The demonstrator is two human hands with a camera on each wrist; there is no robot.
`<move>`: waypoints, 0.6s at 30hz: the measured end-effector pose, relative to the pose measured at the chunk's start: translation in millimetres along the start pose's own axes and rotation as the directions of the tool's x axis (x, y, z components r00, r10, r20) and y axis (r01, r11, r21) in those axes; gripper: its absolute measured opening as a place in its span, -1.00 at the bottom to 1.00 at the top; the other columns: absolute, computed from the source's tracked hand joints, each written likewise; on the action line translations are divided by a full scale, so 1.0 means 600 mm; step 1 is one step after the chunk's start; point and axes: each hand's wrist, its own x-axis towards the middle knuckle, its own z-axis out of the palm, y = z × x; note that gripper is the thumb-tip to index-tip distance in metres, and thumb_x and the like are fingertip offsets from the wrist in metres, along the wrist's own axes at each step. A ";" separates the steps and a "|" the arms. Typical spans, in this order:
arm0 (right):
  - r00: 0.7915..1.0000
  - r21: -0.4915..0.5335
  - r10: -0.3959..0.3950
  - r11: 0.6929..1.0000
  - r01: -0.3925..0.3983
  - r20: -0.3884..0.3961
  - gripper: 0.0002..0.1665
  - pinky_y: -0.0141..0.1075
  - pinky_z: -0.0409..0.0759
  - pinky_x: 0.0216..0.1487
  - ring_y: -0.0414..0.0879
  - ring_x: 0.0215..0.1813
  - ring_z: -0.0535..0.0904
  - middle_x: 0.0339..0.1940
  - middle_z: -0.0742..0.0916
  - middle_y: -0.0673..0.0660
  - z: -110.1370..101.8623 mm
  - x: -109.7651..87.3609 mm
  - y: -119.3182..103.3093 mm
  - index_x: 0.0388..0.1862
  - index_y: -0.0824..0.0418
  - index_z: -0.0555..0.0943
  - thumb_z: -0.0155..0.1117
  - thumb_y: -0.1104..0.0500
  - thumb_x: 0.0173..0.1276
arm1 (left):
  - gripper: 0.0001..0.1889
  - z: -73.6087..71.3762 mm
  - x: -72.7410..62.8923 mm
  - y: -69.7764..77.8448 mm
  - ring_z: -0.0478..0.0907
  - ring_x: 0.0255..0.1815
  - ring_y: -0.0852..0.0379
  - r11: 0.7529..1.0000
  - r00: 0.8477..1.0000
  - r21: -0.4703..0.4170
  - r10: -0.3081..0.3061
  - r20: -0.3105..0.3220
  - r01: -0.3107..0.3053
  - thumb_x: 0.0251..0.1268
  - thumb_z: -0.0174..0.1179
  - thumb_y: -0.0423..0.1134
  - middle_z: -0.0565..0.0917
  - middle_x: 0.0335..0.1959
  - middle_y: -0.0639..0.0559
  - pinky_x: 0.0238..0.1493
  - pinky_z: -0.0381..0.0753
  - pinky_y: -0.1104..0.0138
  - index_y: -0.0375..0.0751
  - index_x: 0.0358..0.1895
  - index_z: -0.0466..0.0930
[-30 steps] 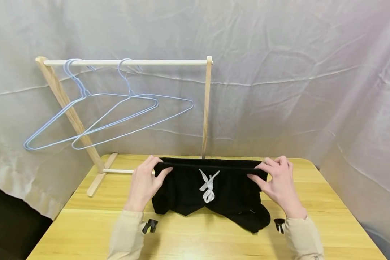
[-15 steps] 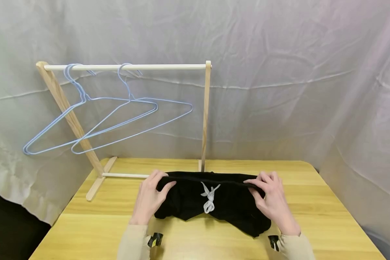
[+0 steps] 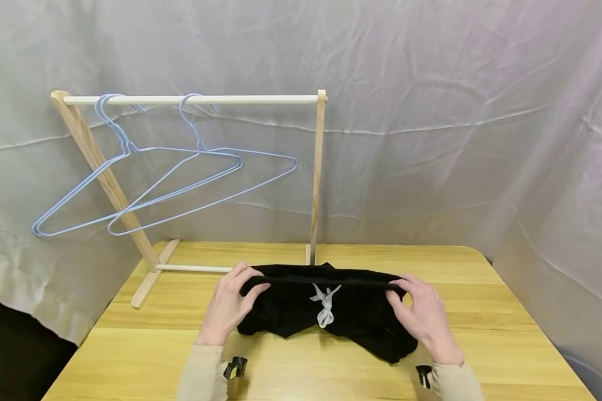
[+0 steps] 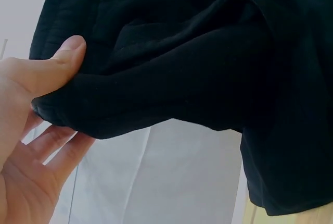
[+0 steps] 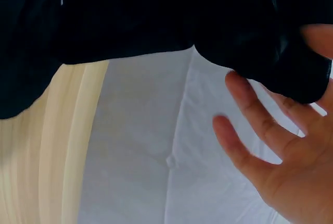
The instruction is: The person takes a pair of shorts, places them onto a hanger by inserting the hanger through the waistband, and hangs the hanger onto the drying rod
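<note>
The black drawstring shorts (image 3: 361,317) are stretched between two hands over the near half of the wooden table (image 3: 486,317). The left hand (image 3: 228,306) pinches the left end of the waistband and the right hand (image 3: 423,312) pinches its right end, so nearly all the cloth lies between the grips and droops toward the near side. Midway along the band sits the tied pale drawstring (image 3: 325,314). I cannot tell whether the lower edge touches the tabletop.

From the head, the far fingers are partly hidden by cloth. The left wrist view shows that thumb lying on one face of the band, with the other fingers on the opposite side. The right wrist view shows two fingers spread apart, one tip at the fabric's edge, while the thumb is cut off by the frame.

Only the head view takes in the blue wire hangers (image 3: 199,146) on the far-left garment rack (image 3: 318,178).
</note>
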 end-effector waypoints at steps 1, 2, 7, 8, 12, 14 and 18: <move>0.999 0.032 0.039 0.999 -0.039 0.012 -0.87 -0.05 0.55 -0.21 0.05 -0.26 0.68 -0.22 0.80 0.09 -0.002 -0.001 0.000 -0.31 0.15 0.76 0.27 0.26 0.32 | -0.79 -0.001 -0.001 -0.001 0.30 -0.57 0.31 1.000 1.000 -0.001 -0.010 0.011 0.010 0.05 0.50 -0.34 0.50 -0.42 0.19 -0.50 0.33 0.56 -0.05 -0.28 0.67; 0.997 0.063 0.074 0.995 -0.075 0.016 -0.81 -0.14 0.54 -0.24 -0.02 -0.30 0.67 -0.22 0.80 0.08 -0.004 -0.001 0.000 -0.33 0.14 0.76 0.20 0.26 0.37 | -0.79 -0.002 -0.002 -0.001 0.31 -0.57 0.30 1.000 1.000 0.001 -0.020 0.023 0.020 0.05 0.50 -0.34 0.50 -0.42 0.20 -0.49 0.34 0.55 -0.03 -0.30 0.67; 0.992 0.139 0.130 0.982 -0.128 -0.001 -0.67 -0.54 0.43 -0.33 -0.41 -0.47 0.52 -0.40 0.78 -0.02 -0.004 0.002 0.000 -0.50 0.06 0.72 0.13 0.30 0.40 | -0.81 -0.004 -0.005 -0.002 0.46 -0.48 0.27 0.997 0.992 0.017 -0.072 0.102 0.070 0.04 0.52 -0.32 0.55 -0.41 0.21 -0.39 0.53 0.38 -0.01 -0.35 0.67; 0.992 0.133 0.125 0.983 -0.123 -0.003 -0.69 -0.57 0.43 -0.34 -0.44 -0.47 0.51 -0.42 0.77 -0.03 -0.003 0.003 0.000 -0.52 0.05 0.72 0.16 0.32 0.36 | -0.81 -0.004 -0.005 -0.002 0.48 -0.46 0.27 0.996 0.989 0.027 -0.085 0.122 0.082 0.04 0.52 -0.30 0.56 -0.40 0.21 -0.37 0.55 0.36 -0.01 -0.36 0.67; 0.995 0.129 0.101 0.986 -0.102 0.015 -0.71 -0.53 0.49 -0.34 -0.42 -0.42 0.50 -0.44 0.76 -0.04 -0.002 0.004 -0.001 -0.51 0.06 0.73 0.20 0.40 0.23 | -0.83 -0.004 -0.008 -0.001 0.54 -0.41 0.26 0.986 0.966 0.058 -0.164 0.198 0.155 0.02 0.54 -0.25 0.59 -0.37 0.21 -0.30 0.57 0.36 -0.02 -0.36 0.71; 0.995 0.139 0.092 0.986 -0.096 0.035 -0.71 -0.47 0.50 -0.34 -0.39 -0.41 0.49 -0.42 0.76 -0.04 0.000 0.003 -0.003 -0.48 0.07 0.73 0.20 0.41 0.24 | -0.84 -0.006 -0.009 0.000 0.55 -0.40 0.25 0.978 0.950 0.073 -0.206 0.234 0.194 0.01 0.55 -0.22 0.61 -0.37 0.23 -0.28 0.55 0.38 -0.01 -0.36 0.73; 0.996 0.154 0.064 0.985 -0.073 0.062 -0.73 -0.40 0.50 -0.33 -0.37 -0.39 0.47 -0.40 0.75 -0.05 0.004 0.001 -0.001 -0.43 0.08 0.72 0.20 0.41 0.27 | -0.84 -0.010 -0.010 0.001 0.59 -0.36 0.24 0.962 0.913 0.094 -0.272 0.305 0.255 0.01 0.55 -0.14 0.64 -0.37 0.25 -0.23 0.56 0.37 -0.01 -0.35 0.77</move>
